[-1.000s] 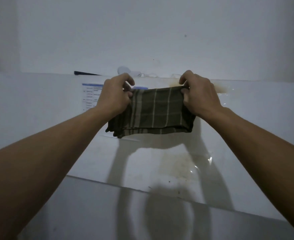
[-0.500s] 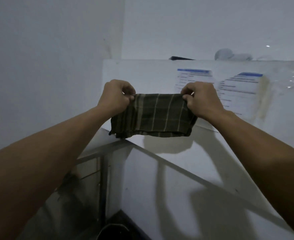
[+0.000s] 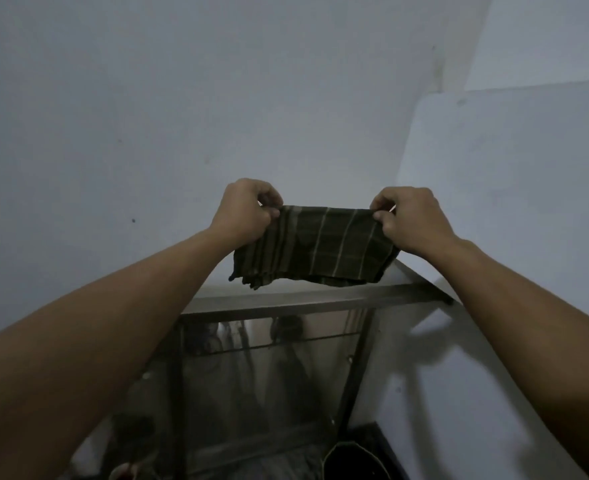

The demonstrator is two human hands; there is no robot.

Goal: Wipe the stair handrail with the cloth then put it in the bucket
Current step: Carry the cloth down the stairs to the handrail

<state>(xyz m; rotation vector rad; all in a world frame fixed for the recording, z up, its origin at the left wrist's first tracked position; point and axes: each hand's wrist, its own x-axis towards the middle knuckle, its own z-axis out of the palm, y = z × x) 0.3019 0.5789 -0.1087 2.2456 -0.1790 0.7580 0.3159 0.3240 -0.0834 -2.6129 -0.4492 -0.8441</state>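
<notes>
Cloth (image 3: pixel 315 245): dark olive green with pale stripes forming a plaid. Wall (image 3: pixel 147 116) behind cloth: pale blue-grey. Handrail (image 3: pixel 286 301) below cloth: dull grey metal.

Both forearms run off the lower corners of the frame. The left hand (image 3: pixel 246 213) and right hand (image 3: pixel 412 220) cover the top corners of the striped cloth (image 3: pixel 315 247), so the fingers' hold shows only in part. The cloth hides a stretch of the handrail (image 3: pixel 321 301) behind its lower edge. Below, a dark bucket (image 3: pixel 355 462) (only its rim shows) is cut by the bottom edge. Shapes behind the glass panel (image 3: pixel 251 393) are too murky to identify.
</notes>
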